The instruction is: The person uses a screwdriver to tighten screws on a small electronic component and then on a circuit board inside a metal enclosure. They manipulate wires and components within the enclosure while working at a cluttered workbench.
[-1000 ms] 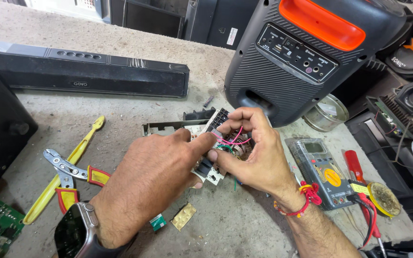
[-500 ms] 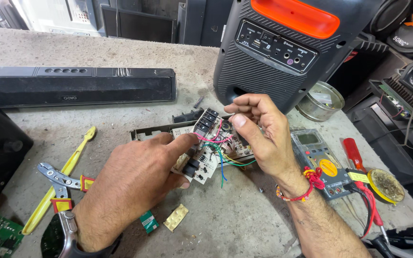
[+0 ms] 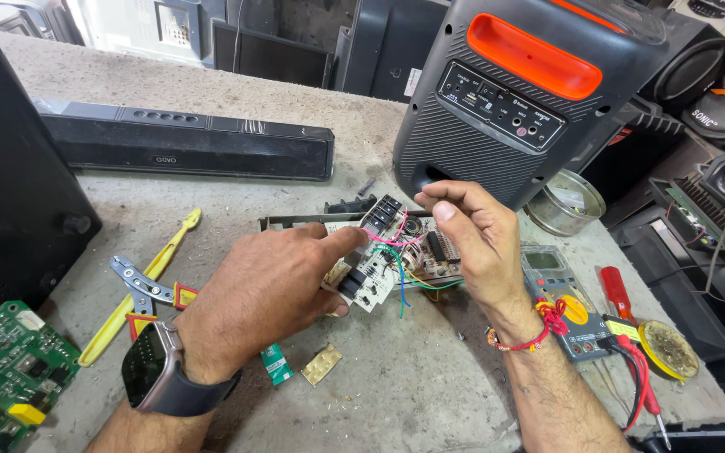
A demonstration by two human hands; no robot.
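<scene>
My left hand (image 3: pixel 266 285), with a smartwatch on the wrist, presses down on a small circuit board assembly (image 3: pixel 375 273) with coloured wires (image 3: pixel 396 252) at the middle of the workbench. My right hand (image 3: pixel 472 239) hovers over the board's right side, thumb and forefinger pinched together at the top of the pink wires. A large black portable speaker with an orange handle (image 3: pixel 530 92) stands just behind the board.
A black soundbar (image 3: pixel 186 151) lies at the back left. Pliers (image 3: pixel 148 289) and a yellow tool (image 3: pixel 140 285) lie left of my hand, a green circuit board (image 3: pixel 6 369) at the far left. A multimeter (image 3: pixel 568 302), red screwdriver (image 3: pixel 618 294) and metal tin (image 3: pixel 564 201) sit at right.
My right hand has lifted its fingers off the board and pinches higher up near the wires. The left hand stays pressed on the board. The camera has shifted slightly.
</scene>
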